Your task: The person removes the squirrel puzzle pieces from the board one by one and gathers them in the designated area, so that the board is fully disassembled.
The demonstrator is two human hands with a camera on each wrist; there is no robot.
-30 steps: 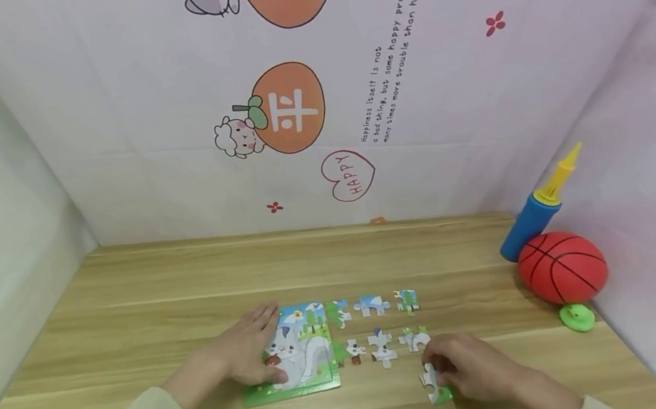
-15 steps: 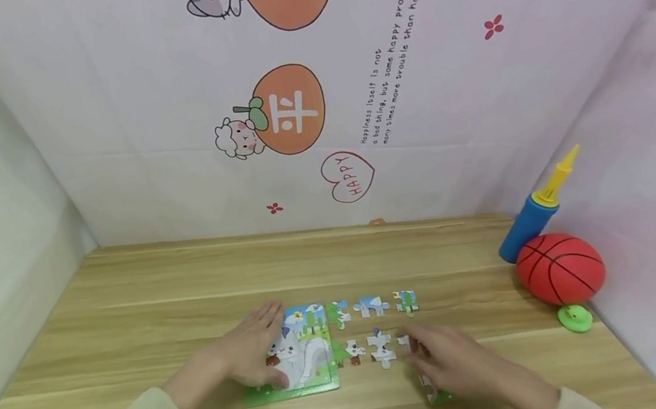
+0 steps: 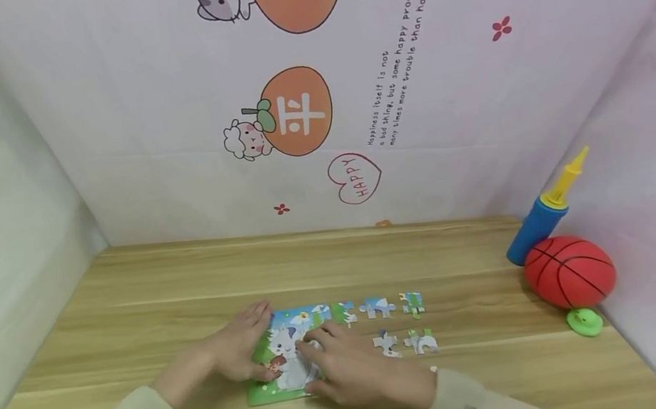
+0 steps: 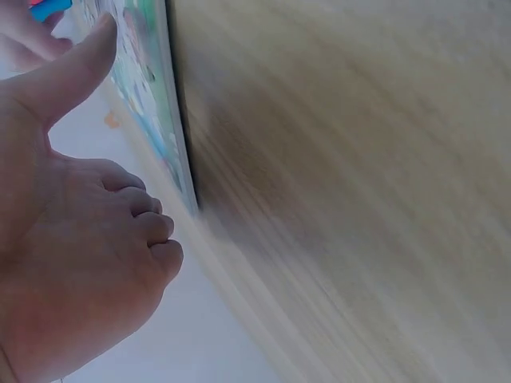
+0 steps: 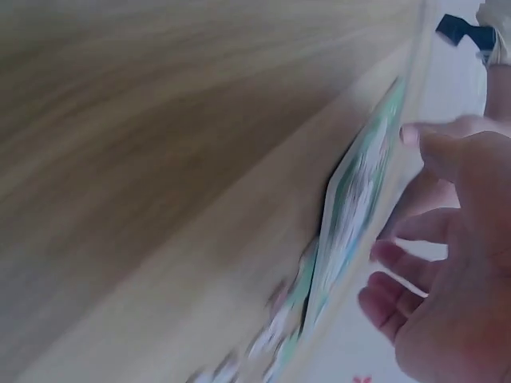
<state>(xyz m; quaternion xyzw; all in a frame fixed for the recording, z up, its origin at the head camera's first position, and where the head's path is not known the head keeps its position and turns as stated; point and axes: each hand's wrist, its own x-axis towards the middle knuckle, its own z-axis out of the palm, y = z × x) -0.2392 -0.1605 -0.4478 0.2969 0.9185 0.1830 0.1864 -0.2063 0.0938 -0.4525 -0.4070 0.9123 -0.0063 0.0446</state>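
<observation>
A rectangular jigsaw puzzle with a green border and a grey squirrel picture lies flat on the wooden table. My left hand rests along its left side, thumb over the lower left of the picture. Over the right part of the puzzle is my right hand, fingers loosely bent and spread. The right wrist view shows that hand above the board with nothing between its fingers. Just right of the board lie loose jigsaw pieces in rows, some hidden behind my right hand and forearm.
At the table's right side sit a red toy basketball and a small green round object. A blue pump with a yellow nozzle leans behind the ball. Printed cloth hangs along the table's back and sides.
My right hand has left the piece at the lower right, passed over the loose pieces and moved left onto the board. My left hand has stayed on the board's left side.
</observation>
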